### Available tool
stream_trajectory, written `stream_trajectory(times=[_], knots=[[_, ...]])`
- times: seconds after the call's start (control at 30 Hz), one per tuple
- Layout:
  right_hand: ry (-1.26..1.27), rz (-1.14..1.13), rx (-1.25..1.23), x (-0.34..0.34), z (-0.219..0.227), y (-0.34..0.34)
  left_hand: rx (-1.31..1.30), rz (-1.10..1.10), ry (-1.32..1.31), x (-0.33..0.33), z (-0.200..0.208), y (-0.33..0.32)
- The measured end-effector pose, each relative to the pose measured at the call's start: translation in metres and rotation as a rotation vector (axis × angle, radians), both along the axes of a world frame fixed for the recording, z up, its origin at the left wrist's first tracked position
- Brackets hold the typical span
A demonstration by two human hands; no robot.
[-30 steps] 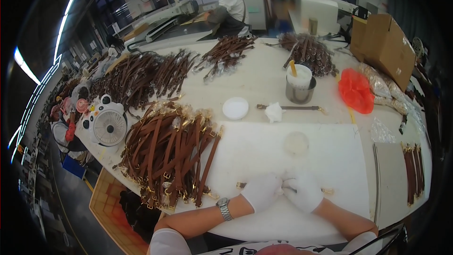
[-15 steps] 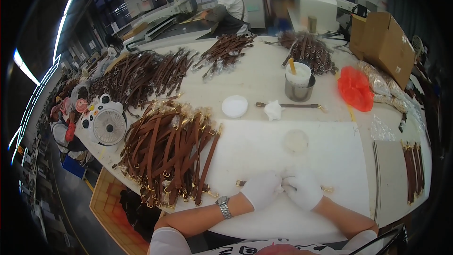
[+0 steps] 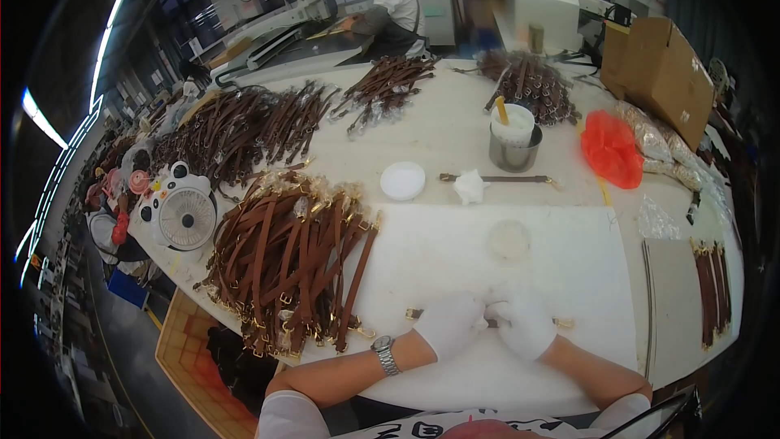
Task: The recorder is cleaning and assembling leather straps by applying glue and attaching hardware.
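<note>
My left hand (image 3: pixel 452 327) and my right hand (image 3: pixel 524 328), both in white gloves, meet at the near middle of the white work sheet (image 3: pixel 439 252). Between and beneath them runs a brown strap (image 3: pixel 492 323) with gold-coloured metal at its ends. One end pokes out left of the left hand, the other right of the right hand. Fingers of both hands are closed on the strap's middle; the gloves cover most of it. Whether a smaller thing is pinched there too, I cannot tell. A round translucent disc (image 3: pixel 509 242) lies beyond the hands.
Left of the sheet is a large heap of brown straps (image 3: pixel 284 264), beside a white fan (image 3: pixel 187 218). Farther off are a white lid (image 3: pixel 402 181), a crumpled white cloth (image 3: pixel 470 186), a tub in a metal pot (image 3: pixel 515 146) and a red bag (image 3: pixel 609 150). Several straps (image 3: pixel 710 297) lie at right.
My right hand's fingers have shifted slightly, and a dark piece of the strap now shows between the gloves. Both hands stay in nearly the same place.
</note>
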State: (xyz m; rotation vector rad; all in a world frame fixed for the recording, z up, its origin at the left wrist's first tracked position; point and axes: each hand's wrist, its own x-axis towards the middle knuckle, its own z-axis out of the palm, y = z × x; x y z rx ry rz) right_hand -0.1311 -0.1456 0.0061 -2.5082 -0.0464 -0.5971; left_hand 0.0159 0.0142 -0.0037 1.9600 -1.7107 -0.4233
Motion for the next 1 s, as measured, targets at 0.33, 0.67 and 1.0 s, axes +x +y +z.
stream_trajectory(times=[0.33,0.67,1.0], knots=[[0.014,0.002,0.012,-0.001,0.001,0.000,-0.029,-0.004,0.007,0.001,-0.003,0.000],[-0.018,-0.014,0.052,-0.002,-0.008,-0.003,-0.065,0.006,0.021,0.001,-0.008,0.003],[0.038,-0.057,0.197,-0.004,-0.009,-0.003,-0.027,0.000,0.003,0.000,0.002,0.003]])
